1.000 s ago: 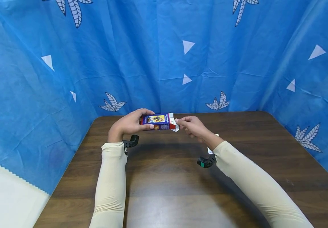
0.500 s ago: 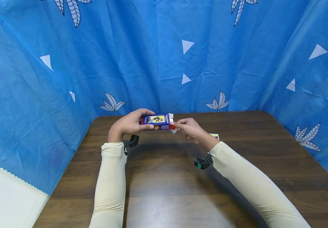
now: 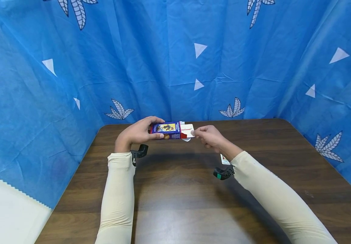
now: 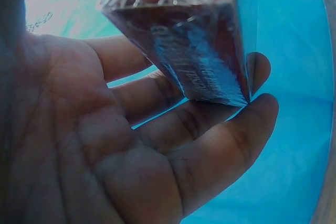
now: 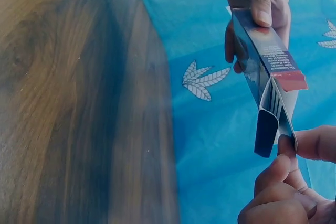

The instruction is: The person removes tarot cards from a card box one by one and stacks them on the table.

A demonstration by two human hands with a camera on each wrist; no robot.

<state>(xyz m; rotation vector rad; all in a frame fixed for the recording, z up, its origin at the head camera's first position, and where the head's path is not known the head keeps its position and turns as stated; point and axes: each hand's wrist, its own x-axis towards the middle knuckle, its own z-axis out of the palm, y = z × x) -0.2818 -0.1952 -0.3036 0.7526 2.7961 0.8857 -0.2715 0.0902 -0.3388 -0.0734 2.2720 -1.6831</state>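
Held up over the far part of the table is a small purple-blue card box with a yellow picture on its face. My left hand grips its left end, thumb on the near side and fingers around the far side. The right end is open, with a red flap and a dark flap folded out. A pale card sticks partway out there. My right hand pinches the card's outer end between thumb and finger. White edges show inside the box in the right wrist view.
Another printed card lies on the brown wooden table, partly hidden under my right forearm. A blue curtain with leaf and triangle prints hangs behind the table and along both sides.
My right hand went in to the box's mouth, then drew back to the right, pulling the pale card partway out. My left hand and the box have stayed in place.
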